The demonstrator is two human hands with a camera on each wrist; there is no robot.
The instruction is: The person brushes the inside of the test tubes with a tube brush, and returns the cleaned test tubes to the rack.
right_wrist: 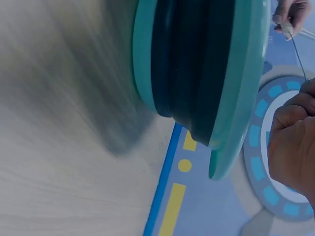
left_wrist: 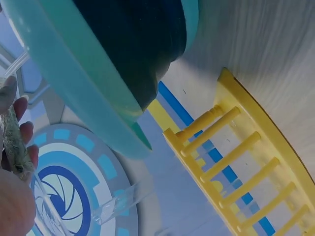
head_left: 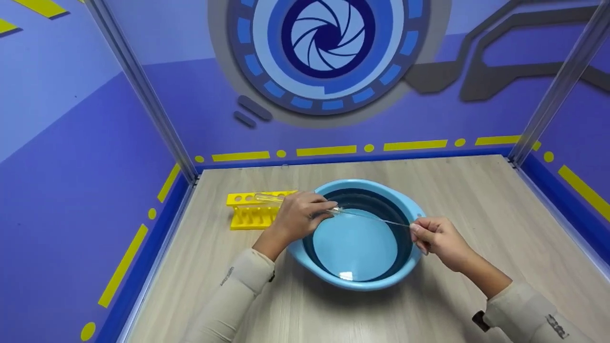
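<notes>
In the head view my left hand (head_left: 302,216) grips a clear test tube (head_left: 268,198) over the left side of the blue basin (head_left: 417,208). The tube lies nearly level, its rounded end pointing left. A bristly brush head (left_wrist: 17,145) shows within the grip in the left wrist view. From the tube's mouth a thin wire handle (head_left: 376,219) runs right, and the curled fingers of my right hand (head_left: 441,240) pinch its far end by the basin's right rim. The right wrist view shows the wire (right_wrist: 298,58) stretched straight between both hands.
A yellow test tube rack (head_left: 252,226) stands left of the basin, partly behind the left hand. Another clear tube (left_wrist: 115,206) appears near it in the left wrist view. Printed panels (head_left: 186,105) close off the wooden table (head_left: 457,190) at the back and sides.
</notes>
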